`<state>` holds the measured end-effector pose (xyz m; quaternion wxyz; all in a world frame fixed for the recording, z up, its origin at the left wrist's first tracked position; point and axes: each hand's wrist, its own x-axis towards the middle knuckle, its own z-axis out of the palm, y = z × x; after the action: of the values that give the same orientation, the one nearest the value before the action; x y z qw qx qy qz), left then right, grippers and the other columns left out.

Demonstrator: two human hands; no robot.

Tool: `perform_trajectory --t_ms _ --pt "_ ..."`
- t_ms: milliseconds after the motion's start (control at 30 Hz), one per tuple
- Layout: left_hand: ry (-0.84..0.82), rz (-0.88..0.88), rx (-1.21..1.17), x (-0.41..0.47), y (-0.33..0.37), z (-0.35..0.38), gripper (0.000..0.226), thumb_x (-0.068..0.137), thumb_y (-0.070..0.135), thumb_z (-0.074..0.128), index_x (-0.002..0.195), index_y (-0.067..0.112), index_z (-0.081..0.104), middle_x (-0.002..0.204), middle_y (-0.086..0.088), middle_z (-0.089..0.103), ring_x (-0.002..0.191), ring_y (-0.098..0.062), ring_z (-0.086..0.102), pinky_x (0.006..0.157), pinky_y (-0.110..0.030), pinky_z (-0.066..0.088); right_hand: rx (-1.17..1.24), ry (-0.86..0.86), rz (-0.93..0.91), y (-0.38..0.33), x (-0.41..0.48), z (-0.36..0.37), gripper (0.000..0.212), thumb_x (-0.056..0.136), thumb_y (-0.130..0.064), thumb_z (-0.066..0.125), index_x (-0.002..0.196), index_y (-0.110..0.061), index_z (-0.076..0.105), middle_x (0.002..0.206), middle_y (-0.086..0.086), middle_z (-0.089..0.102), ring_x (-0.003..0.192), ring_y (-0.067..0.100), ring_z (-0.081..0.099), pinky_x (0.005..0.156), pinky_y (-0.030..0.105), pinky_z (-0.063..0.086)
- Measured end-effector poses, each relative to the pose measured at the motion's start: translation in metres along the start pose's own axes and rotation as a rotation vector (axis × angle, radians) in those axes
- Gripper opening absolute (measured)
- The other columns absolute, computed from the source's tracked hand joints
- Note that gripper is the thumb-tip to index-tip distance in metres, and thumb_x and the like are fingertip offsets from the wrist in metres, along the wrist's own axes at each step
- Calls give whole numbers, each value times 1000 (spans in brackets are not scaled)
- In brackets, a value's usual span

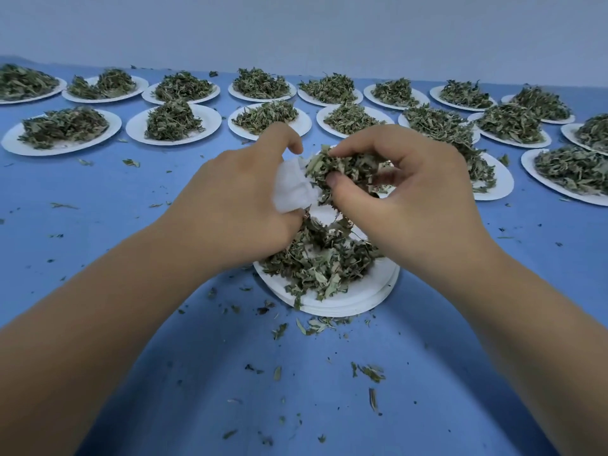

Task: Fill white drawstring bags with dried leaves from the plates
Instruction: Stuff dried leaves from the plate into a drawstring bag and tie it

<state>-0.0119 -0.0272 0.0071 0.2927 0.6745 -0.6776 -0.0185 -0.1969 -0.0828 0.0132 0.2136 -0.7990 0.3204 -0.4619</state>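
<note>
My left hand [237,205] grips a small white drawstring bag [292,187] above the near stack of white paper plates [348,304]. My right hand [414,199] pinches a clump of dried green leaves [342,169] right at the bag's mouth. More dried leaves [322,261] lie heaped on the top plate below both hands. How full the bag is I cannot tell, since my fingers cover most of it.
Many white plates heaped with dried leaves stand in rows across the back of the blue table [98,199], such as one plate [62,130] at left and another plate [572,169] at right. Loose leaf crumbs [368,371] litter the near table.
</note>
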Motion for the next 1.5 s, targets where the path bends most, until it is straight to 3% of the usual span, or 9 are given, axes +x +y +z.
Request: perform_trajectory --t_ms 200,467,600,733,867,1067,1200,1367,1500 --pt "81 -52 -47 -4 -6 -5 36 79 34 73 109 38 54 82 15 56 70 -3 52 54 -25 39 63 -93 15 1 -2 2 21 83 -19 78 101 -31 74 99 -17 67 95 9 63 66 19 47" --pt "82 -71 20 -9 -7 -8 22 64 38 56 84 30 52 74 10 53 67 -8 48 53 -28 32 4 -167 -115 1 -4 4 25 81 -6 79 102 -21 79 108 -11 73 108 6 67 94 25 51" --pt "65 -60 34 -13 -5 -6 25 64 37 55 87 29 47 68 6 54 62 -13 48 50 -32 37 -32 -183 -128 -3 -6 4 23 82 -7 76 101 -19 79 103 -10 75 102 5 69 95 29 53" --pt "51 34 175 -14 2 -4 28 70 34 56 95 25 48 65 5 51 57 -19 47 51 -30 26 -180 -179 -205 -7 -7 4 24 83 -9 72 105 -16 80 102 -4 76 96 8 68 90 23 51" --pt "73 124 305 -14 9 -5 35 70 33 50 101 18 58 68 5 49 58 -27 45 63 -34 29 -242 -220 -188 -8 -5 3 26 85 -16 71 109 -22 79 101 -6 68 75 -4 53 76 5 38" --pt "54 90 247 -13 13 -6 40 66 27 49 104 20 56 71 11 41 63 -19 41 60 -33 26 -70 -192 -62 -15 -5 -1 23 79 -20 78 94 -27 64 88 -14 70 88 4 66 78 21 51" --pt "45 81 203 -13 11 -4 39 66 26 56 104 22 55 68 8 46 63 -13 47 54 -25 22 -46 -179 -62 -14 -5 0 19 77 -24 83 81 -25 65 85 -14 70 78 -5 62 64 10 39" --pt "40 120 182 -15 11 -2 32 61 25 51 92 27 44 55 10 36 54 -8 42 51 -26 15 11 -267 -89 -13 -4 0 16 79 -15 84 90 -24 78 95 -14 71 83 -5 61 71 5 38" --pt "24 112 127 -13 7 1 27 63 30 54 87 27 42 60 11 39 57 -6 41 49 -28 21 98 -350 -67 -10 -4 -1 28 82 -1 70 100 -20 79 102 -13 73 96 4 67 77 13 45"
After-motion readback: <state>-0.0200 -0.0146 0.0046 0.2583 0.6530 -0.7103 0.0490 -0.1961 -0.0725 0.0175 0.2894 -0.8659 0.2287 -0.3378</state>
